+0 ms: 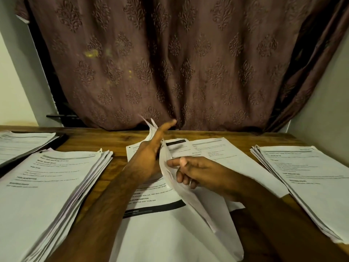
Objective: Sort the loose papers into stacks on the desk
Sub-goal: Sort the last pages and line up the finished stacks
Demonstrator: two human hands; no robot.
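Several loose sheets stand on edge over the middle of the wooden desk, between my hands. My left hand lies against their left side with its fingers straight, pointing away from me. My right hand pinches the sheets from the right, thumb on the top edge and fingers curled beneath. More printed pages lie flat under my hands, and another page sits behind them. A thick stack lies at the left and another stack at the right.
A further pile of pages rests on a dark board at the far left. A brown patterned curtain hangs right behind the desk's back edge. Pale walls close in on both sides.
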